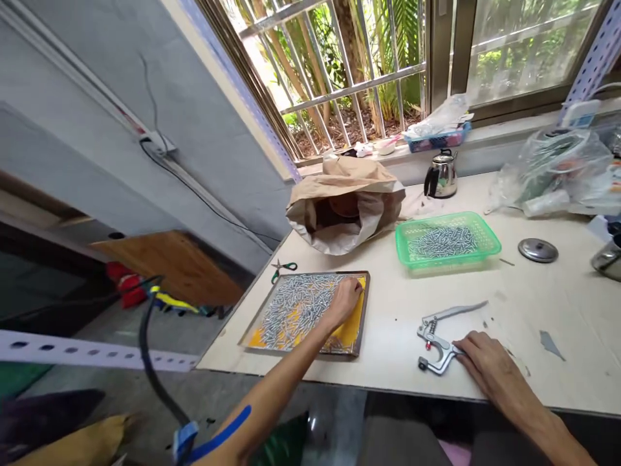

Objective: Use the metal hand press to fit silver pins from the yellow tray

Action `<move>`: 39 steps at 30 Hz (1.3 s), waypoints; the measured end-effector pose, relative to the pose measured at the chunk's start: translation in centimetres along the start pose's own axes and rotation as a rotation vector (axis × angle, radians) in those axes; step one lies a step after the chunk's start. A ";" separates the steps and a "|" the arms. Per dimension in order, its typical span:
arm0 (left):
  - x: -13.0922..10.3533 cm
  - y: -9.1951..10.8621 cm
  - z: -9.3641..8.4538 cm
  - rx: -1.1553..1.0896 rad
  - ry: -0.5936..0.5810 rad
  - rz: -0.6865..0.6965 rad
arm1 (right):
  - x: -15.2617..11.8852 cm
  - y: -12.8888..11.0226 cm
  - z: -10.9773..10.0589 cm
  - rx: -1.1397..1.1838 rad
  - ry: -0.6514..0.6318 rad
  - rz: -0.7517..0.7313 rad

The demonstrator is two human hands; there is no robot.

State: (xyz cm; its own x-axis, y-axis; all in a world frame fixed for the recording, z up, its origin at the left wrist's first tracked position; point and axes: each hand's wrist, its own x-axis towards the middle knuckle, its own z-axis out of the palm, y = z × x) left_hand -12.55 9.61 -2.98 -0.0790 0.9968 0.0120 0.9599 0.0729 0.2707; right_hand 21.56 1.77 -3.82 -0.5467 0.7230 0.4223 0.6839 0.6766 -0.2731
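Observation:
My left hand point(346, 301) reaches over the right side of a shallow tray point(365, 310), its fingers pinched together near the yellow bottom. Whatever lies between the fingertips is too small to make out. Many small silvery metal pins point(295, 304) cover much of the tray. On the table's front part lie hand-press pliers point(439, 349) with a C-shaped jaw, a spring and a long grey handle pointing to the upper right. My right hand point(490, 366) rests on the table with its fingers closed round the pliers' lower handle, which is mostly hidden.
A green plastic basket point(400, 255) holds more pins. Behind the tray stands an open brown paper bag point(344, 194), with green-handled scissors point(284, 268) to the left. A kettle point(442, 175), a round metal lid point(537, 250) and plastic bags point(557, 168) are farther back and right.

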 end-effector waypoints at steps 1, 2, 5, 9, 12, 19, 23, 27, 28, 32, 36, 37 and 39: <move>-0.4 -0.1 -0.1 0.011 -0.001 0.001 | 0.0 0.0 0.1 -0.007 0.022 -0.009; -0.8 -0.2 -0.2 0.022 0.000 0.001 | -0.1 0.0 0.3 -0.010 0.047 -0.018; -1.9 -0.4 -0.5 0.043 0.019 0.000 | -0.2 0.4 0.9 0.006 0.117 -0.048; -2.8 0.7 -1.8 0.038 0.073 0.002 | -0.2 0.5 1.4 -0.012 0.143 -0.062; -4.1 3.2 -2.9 -0.187 0.108 -0.042 | -0.3 -0.1 1.1 -0.077 0.108 -0.030; -10.3 10.7 -0.4 -0.915 -0.404 -0.276 | -0.5 -1.3 -0.4 -0.122 0.022 -0.018; -11.5 12.1 1.7 -0.976 -0.454 -0.371 | -0.4 -1.4 -0.7 -0.157 0.037 -0.076; -11.6 12.0 2.1 -0.949 -0.484 -0.396 | -0.4 -1.5 -0.7 -0.166 0.048 -0.100; -11.6 12.0 2.0 -0.935 -0.499 -0.391 | -0.4 -1.5 -0.7 -0.166 0.039 -0.097; -11.1 11.9 1.3 -0.813 -0.616 -0.333 | -0.3 -1.2 -0.6 -0.145 -0.016 -0.091; -10.9 11.9 0.8 -0.708 -0.786 -0.307 | -0.2 -1.1 -0.4 -0.083 -0.030 -0.093; -11.0 11.9 0.8 -0.706 -0.808 -0.333 | -0.3 -1.0 -0.3 -0.067 -0.039 -0.083; -11.2 11.9 0.8 -0.718 -0.816 -0.392 | -0.5 -1.0 -0.3 -0.042 -0.069 -0.051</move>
State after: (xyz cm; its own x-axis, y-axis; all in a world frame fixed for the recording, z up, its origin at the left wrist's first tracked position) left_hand -0.05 -0.70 -0.69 0.1106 0.6537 -0.7486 0.5134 0.6074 0.6062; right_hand 21.24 0.68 -3.52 -0.6120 0.6969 0.3740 0.6732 0.7072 -0.2161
